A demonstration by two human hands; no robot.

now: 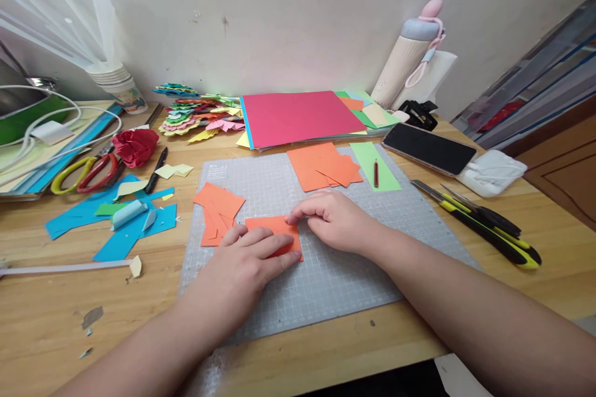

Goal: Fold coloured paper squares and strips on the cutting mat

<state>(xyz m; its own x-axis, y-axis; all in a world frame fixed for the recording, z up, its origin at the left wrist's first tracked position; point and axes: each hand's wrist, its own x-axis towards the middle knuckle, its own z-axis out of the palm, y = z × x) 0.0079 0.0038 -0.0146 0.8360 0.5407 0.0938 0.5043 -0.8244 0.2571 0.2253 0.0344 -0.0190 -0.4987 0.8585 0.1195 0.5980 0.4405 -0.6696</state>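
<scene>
A small folded orange paper [272, 227] lies on the grey cutting mat [326, 279]. My left hand [249, 260] rests flat on it, fingers stretched over its lower edge. My right hand [333, 220] pinches the paper's upper right corner with curled fingers. A pile of orange paper pieces [216, 211] sits just left of my hands. More orange squares [323, 164] lie at the mat's far side, next to a green sheet [367, 158] with a red pencil [375, 173] on it.
Utility knives [488, 226] and a phone [428, 147] lie to the right, with a bottle [407, 56] behind. Coloured sheets [298, 116] and folded paper shapes [195, 115] sit at the back. Blue scraps [116, 220], scissors [88, 172] and a marker [156, 170] lie left.
</scene>
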